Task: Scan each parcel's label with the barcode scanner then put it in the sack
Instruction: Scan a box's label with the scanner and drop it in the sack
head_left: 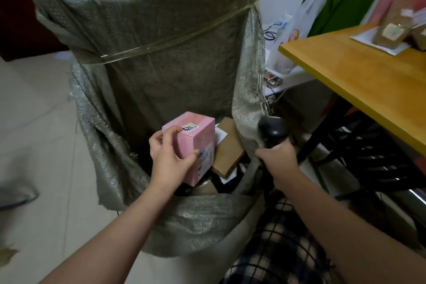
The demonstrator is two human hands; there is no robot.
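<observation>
Pink cardboard box, a parcel with a small white label on its top, sits in the left hand, whose thumb and fingers grip its sides. It is held just over the open mouth of a grey-green woven sack. The right hand, beside the sack's right rim, is closed around the handle of a black barcode scanner. A flat brown parcel and darker items already lie inside the sack, so some work seems done. More brown parcels wait on the wooden table to the right. Whether the pink box is scanned cannot be told; it looks ready to drop in.
</observation>
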